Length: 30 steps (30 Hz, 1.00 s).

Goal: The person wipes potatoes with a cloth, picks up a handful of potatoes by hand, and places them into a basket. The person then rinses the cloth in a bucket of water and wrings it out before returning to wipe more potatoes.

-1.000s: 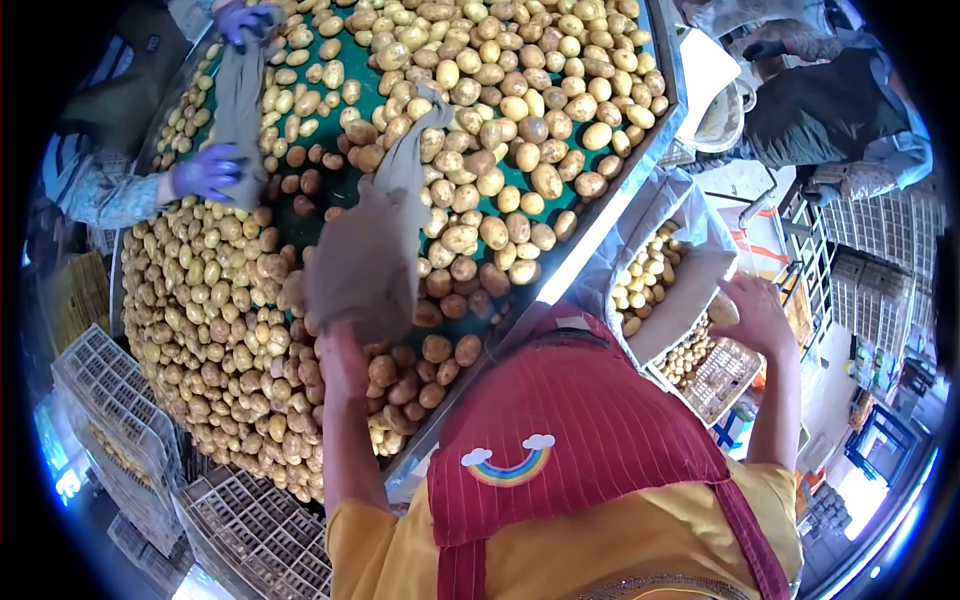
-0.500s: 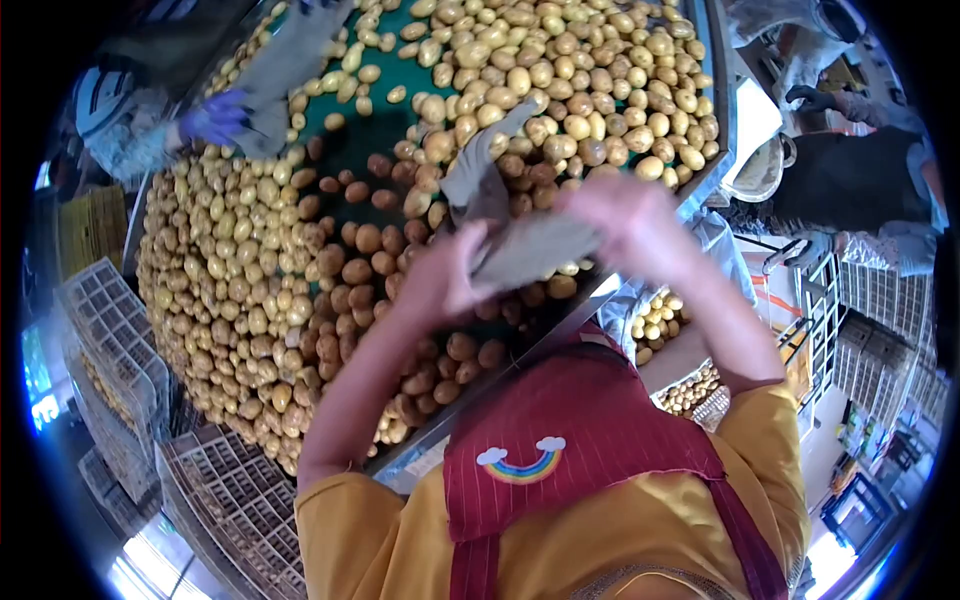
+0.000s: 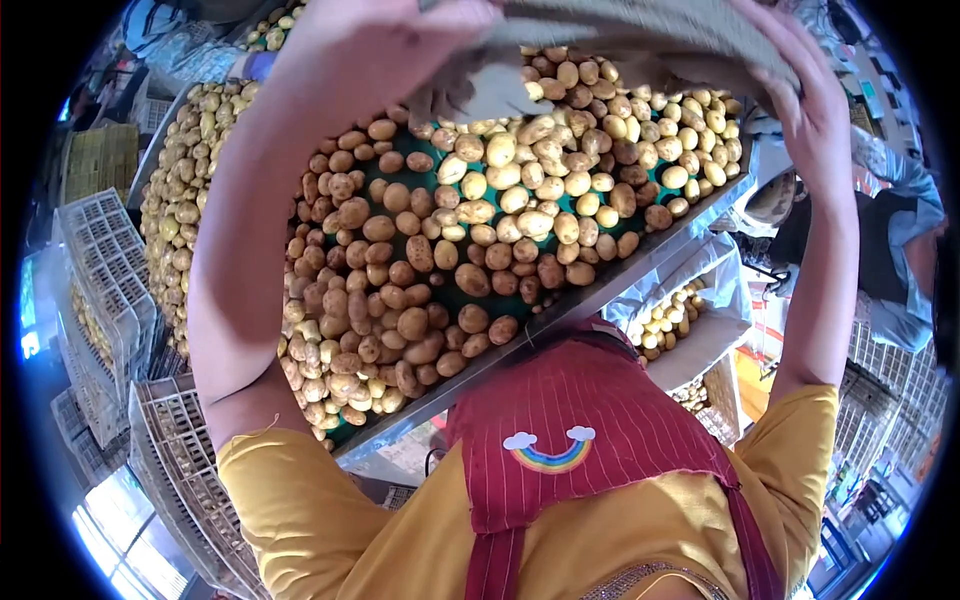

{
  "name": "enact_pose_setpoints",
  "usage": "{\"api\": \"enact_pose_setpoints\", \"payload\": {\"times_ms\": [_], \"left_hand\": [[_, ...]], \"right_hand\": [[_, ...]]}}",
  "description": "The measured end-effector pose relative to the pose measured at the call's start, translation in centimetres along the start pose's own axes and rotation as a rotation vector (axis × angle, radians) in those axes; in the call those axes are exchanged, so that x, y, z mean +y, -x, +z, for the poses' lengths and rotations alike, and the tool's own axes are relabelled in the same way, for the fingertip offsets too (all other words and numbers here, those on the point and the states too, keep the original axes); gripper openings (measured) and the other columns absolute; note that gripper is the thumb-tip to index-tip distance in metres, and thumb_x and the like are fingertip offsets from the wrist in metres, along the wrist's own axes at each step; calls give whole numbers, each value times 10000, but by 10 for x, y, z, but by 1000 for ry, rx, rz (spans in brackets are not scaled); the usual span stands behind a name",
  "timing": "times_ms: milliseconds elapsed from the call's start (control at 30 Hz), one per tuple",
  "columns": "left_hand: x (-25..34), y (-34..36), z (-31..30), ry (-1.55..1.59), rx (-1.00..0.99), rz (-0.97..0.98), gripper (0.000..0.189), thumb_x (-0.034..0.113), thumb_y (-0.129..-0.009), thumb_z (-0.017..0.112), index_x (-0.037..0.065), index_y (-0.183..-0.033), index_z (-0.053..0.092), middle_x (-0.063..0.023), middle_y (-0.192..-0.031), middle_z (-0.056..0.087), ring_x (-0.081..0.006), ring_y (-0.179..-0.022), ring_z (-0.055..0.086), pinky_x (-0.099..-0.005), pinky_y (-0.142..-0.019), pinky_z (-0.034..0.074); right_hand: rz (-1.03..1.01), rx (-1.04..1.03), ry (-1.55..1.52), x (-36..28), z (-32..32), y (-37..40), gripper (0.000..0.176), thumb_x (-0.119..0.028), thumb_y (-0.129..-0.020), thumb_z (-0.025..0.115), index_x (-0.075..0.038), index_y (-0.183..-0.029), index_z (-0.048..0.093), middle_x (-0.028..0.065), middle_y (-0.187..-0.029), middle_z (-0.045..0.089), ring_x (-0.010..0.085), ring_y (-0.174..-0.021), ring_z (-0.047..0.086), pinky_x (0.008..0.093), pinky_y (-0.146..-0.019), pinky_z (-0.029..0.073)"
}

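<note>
Item one: my left hand [image 3: 385,50], raised over the far part of the surface [image 3: 610,285], its fingers [image 3: 455,18] closed tight on one end of a grey cloth [image 3: 640,25]. Item two: my right hand [image 3: 815,110], raised above the surface's right edge, its fingers curled shut on the cloth's other end. The cloth hangs stretched between both hands, clear of everything below. Item three: potatoes [image 3: 450,260], loose, covering the green surface from its near metal edge to the far side. Item four: a lined box [image 3: 722,275] of potatoes, just beyond the near right edge. Item five: slatted crates [image 3: 95,240], stacked off the left edge. I note a co-worker's sleeve [image 3: 900,240] far right.
</note>
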State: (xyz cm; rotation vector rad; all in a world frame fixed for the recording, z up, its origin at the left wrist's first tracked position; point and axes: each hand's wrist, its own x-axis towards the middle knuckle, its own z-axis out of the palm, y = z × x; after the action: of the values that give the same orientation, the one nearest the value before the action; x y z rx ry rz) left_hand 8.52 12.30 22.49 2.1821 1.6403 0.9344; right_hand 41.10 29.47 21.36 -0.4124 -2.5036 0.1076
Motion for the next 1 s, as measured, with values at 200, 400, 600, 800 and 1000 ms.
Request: {"api": "enact_pose_setpoints", "payload": {"times_ms": [200,400,600,800,1000], "left_hand": [[-16,103,101,-64,-348,82,458,431,-803,737,260,-1226,699,-75,-1249,638,-333,-1223,560,-562,-989,455],[-80,162,222,-272,-465,26,691,543,-615,805,401,-1273,652,-36,-1648,293,-364,-1537,212,-805,-1016,296],[-142,79,218,-518,-376,-70,643,461,-903,670,239,-1479,489,-86,-1614,368,-324,-1494,334,-597,-1051,425],[-101,155,184,-251,-420,-111,660,428,-830,714,215,-1430,542,-112,-1583,402,-415,-1472,321,-687,-1150,221],[-105,184,215,-331,-547,-58,474,365,-701,768,330,-1170,719,-103,-1576,418,-336,-1483,346,-712,-1011,364]], "right_hand": [[52,-415,-194,-64,64,78,365,-431,-924,673,-162,-1162,740,91,-1251,682,316,-1188,628,463,-999,498],[-3,-1020,-88,-70,206,115,1187,-674,-588,842,-392,-1589,270,38,-1679,241,328,-1554,189,709,-1148,207],[206,-760,67,-5,252,69,827,-587,-887,619,-361,-1597,261,-92,-1698,169,223,-1570,137,736,-1158,138],[155,-735,-113,-85,223,121,785,-481,-867,677,-372,-1570,344,-32,-1693,186,403,-1561,41,852,-1081,80],[26,-992,-124,-92,208,126,914,-540,-780,761,-381,-1570,329,-45,-1681,206,268,-1568,132,764,-1135,179]]}}
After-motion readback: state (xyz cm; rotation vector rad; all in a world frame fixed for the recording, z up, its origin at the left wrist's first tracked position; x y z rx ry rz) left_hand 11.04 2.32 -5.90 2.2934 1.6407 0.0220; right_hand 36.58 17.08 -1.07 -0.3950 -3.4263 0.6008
